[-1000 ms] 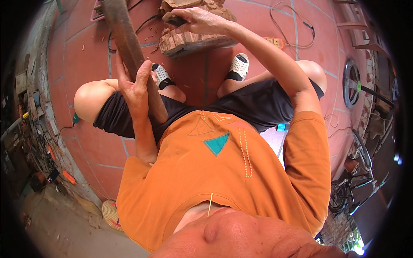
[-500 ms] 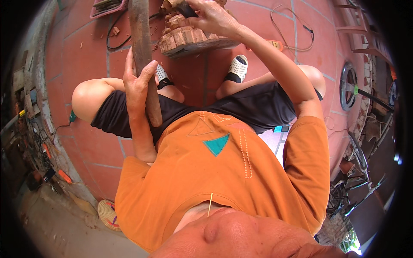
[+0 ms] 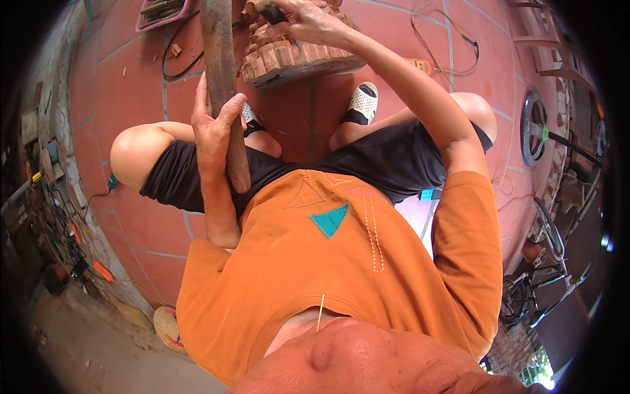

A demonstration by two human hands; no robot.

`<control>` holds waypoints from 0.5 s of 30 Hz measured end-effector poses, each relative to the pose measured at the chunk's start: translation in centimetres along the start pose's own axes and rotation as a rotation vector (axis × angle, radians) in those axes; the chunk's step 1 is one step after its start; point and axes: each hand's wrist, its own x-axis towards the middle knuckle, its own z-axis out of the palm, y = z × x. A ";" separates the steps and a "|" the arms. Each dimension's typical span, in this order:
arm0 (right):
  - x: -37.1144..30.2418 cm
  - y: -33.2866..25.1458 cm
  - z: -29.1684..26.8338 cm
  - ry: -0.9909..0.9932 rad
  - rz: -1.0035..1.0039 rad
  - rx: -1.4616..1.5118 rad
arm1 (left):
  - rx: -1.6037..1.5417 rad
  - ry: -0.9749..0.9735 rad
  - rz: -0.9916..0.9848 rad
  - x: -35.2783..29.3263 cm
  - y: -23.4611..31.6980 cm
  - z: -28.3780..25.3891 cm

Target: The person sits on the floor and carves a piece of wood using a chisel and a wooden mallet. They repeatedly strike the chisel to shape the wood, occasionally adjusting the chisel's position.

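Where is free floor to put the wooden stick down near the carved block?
Bare red tiles lie left of the wooden stick, beyond the left knee. A smaller bare patch lies between the two shoes, below the carved wooden block. Crowded: the cables at upper right and the clutter along the left wall.

Cut off and covered parts

The plank [image 3: 220, 72] runs out past the top edge, and its lower end is lost against the shorts. The carving [image 3: 295, 56] is cut by the top edge too, and the right hand [image 3: 305, 20] covers part of it. The dark tool [image 3: 274, 13] in that hand shows only a stub; its kind cannot be told.
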 end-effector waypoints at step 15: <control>-0.2 -0.4 -0.4 -0.091 -0.036 -0.091 | 0.008 -0.006 0.004 -0.3 0.5 0.8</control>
